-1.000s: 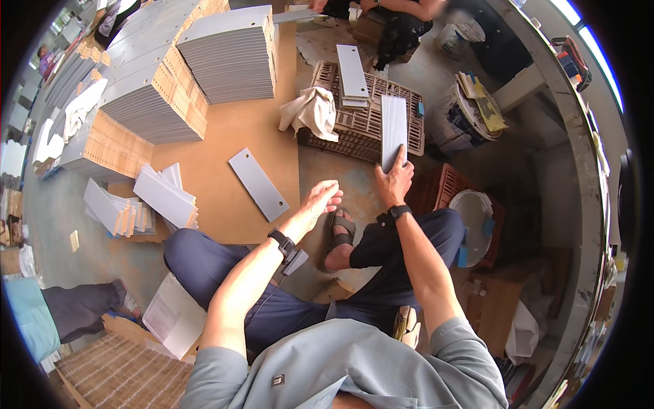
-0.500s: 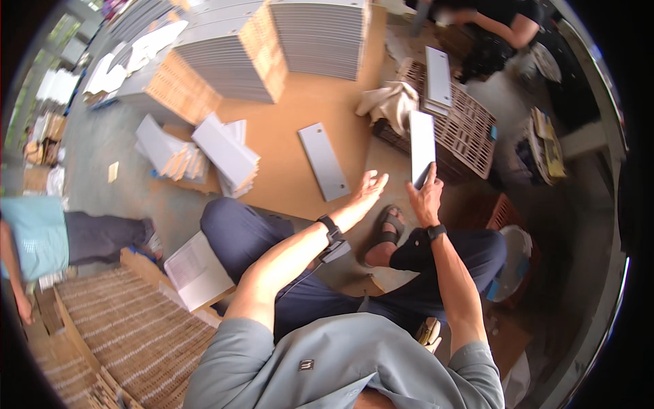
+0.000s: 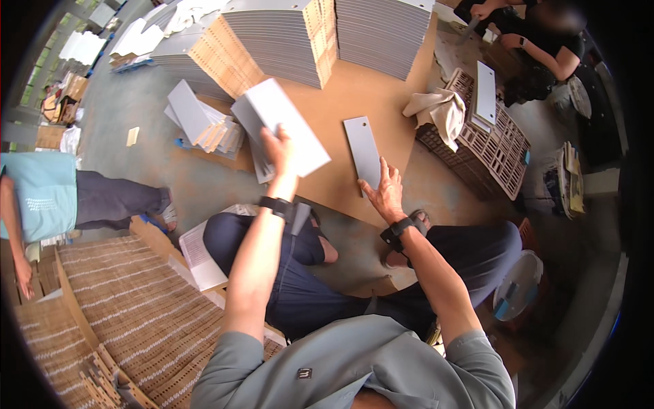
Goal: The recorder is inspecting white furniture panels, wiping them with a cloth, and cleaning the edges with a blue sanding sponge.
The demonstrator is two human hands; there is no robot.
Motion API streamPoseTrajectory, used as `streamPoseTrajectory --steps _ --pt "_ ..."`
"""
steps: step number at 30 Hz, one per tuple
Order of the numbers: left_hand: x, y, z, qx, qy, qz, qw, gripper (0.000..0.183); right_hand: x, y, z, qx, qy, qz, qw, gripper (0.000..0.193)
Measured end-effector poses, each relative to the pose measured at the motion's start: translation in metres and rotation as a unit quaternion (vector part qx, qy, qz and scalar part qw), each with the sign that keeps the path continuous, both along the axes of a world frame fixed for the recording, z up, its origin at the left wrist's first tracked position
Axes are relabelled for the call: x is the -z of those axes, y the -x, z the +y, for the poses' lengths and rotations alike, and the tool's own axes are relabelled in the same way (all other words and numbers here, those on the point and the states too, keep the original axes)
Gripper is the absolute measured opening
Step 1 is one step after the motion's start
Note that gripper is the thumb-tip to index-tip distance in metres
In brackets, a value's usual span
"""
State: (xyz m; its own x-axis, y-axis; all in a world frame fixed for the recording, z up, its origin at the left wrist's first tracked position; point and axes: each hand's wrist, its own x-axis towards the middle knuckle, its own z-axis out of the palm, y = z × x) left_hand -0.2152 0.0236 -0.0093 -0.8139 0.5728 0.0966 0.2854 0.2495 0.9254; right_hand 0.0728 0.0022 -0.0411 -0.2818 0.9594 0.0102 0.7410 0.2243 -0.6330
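Note:
My left hand grips a pale flat panel at its near side, over a small pile of similar panels. Part of that pile is hidden under the panel and the hand. On the brown board surface lies one grey panel with a small hole near its far end. My right hand is at the near end of this grey panel, fingers spread, thumb by its lower edge. The hand covers part of that end.
Tall stacks of grey panels stand along the far side. Another loose pile lies to the left. At right, a brown plastic crate bears a cloth and white panels. One person sits far right; another person is at left.
The pale panel has passed from my right hand to my left, which has moved left over the pile. My right hand has come to the grey panel. The view has shifted.

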Motion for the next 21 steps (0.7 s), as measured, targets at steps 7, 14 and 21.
streamPoseTrajectory --steps 7,14,21 --pt "-0.021 0.039 -0.010 -0.047 0.223 0.128 0.965 0.057 0.040 0.005 -0.007 0.049 0.085 -0.197 0.976 0.112" --pt "-0.034 -0.056 -0.013 0.116 -0.127 0.120 0.978 0.029 0.047 -0.011 -0.001 0.058 0.144 -0.099 0.983 0.108" --pt "0.062 -0.163 -0.018 0.229 0.191 -0.188 0.936 0.071 -0.030 -0.052 -0.025 0.000 0.479 0.478 0.736 0.081"
